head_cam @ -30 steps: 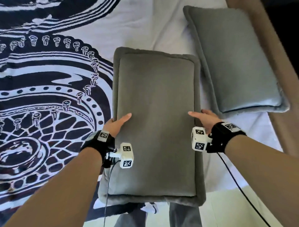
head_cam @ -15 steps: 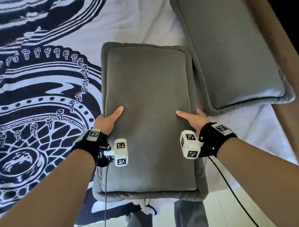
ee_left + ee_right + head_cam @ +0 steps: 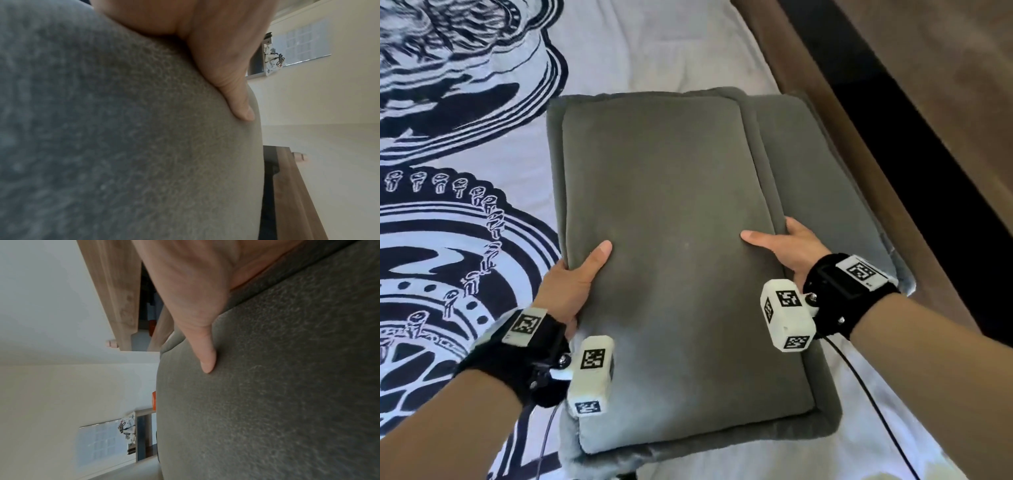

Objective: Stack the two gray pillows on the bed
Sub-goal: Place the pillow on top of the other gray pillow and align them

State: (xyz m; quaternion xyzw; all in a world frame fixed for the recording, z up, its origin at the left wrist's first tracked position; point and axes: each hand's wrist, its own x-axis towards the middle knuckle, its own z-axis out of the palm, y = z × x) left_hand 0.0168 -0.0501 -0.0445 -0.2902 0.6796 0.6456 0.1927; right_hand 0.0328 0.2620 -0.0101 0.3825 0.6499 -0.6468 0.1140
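Pillows made up most of the head view: the top pillow (image 3: pixel 671 246) lay over the lower pillow (image 3: pixel 822 192), shifted to the left so that a strip of the lower one showed along the right side. Both were on the bed (image 3: pixel 654 44), on the white part of the cover near its right edge, beside the brown frame (image 3: pixel 914 192). The left hand (image 3: pixel 571 284) gripped the top pillow's left edge, thumb flat on the top face and fingers tucked out of sight beneath. The right hand (image 3: pixel 787 250) gripped the right edge the same way, thumb on top and fingers curled down between the two pillows. Whether the top pillow rested fully on the lower one could not be told; its near end seemed to hang past the mattress edge. The left wrist view showed only the thumb (image 3: pixel 232 84) pressed into gray fabric, and the right wrist view likewise showed its thumb (image 3: pixel 203 347) on the fabric.
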